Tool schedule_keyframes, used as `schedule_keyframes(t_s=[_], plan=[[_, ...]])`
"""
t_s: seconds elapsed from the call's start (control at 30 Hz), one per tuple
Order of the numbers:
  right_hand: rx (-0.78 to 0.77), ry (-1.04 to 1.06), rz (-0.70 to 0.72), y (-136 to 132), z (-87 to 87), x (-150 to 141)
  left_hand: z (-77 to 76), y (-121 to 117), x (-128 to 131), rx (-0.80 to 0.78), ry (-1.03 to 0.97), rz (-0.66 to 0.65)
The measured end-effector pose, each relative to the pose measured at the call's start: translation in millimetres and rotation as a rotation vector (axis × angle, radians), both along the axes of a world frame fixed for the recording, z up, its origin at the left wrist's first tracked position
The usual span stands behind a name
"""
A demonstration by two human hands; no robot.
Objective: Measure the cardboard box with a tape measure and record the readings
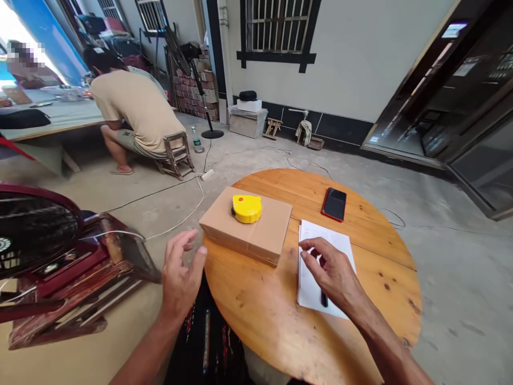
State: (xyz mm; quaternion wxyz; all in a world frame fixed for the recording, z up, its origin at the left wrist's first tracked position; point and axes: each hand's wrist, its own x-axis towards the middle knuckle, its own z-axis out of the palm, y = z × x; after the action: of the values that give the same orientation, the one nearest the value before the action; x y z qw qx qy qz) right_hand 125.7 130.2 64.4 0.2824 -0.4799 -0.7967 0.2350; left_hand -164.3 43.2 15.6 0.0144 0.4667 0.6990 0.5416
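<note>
My left hand [180, 272] hovers open at the left edge of a round wooden table [280, 321], fingers apart, just short of a flat cardboard box [260, 235]. On the box lies a yellow tape measure [247, 208]. My right hand [331, 270] rests on a white sheet of paper [320, 232], fingers curled loosely downward over a black pen [324, 299] that pokes out beneath the palm. Whether the fingers grip the pen is unclear. A black phone in a red case [334, 203] lies beyond the paper.
A person in a beige shirt [134, 109] sits bent over on a low wooden stool [176, 155] at the back left beside a long table [60, 120]. Dark red wooden furniture parts [72, 272] lie on the floor to my left. White cables [188, 211] cross the concrete floor.
</note>
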Motion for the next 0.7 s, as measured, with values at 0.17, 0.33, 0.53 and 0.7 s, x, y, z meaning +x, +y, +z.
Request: schedule_keyframes(t_s=[0.17, 0.33, 0.53, 0.7], plan=[[0.161, -0.055, 0.076, 26, 22.9, -51, 1.9, 39, -18, -0.063, -0.348, -0.103], [0.235, -0.284, 0.159, 53, 31.6, -117, -2.1, 64, -16, -0.105, -0.468, -0.188], [0.053, 0.007, 0.083, 59, 26.1, -124, -5.5, 67, -14, -0.119, -0.608, -0.141], [-0.164, 0.912, -0.198, 20, 16.0, -69, -2.9, 40, -7, -0.086, -0.665, -0.236]])
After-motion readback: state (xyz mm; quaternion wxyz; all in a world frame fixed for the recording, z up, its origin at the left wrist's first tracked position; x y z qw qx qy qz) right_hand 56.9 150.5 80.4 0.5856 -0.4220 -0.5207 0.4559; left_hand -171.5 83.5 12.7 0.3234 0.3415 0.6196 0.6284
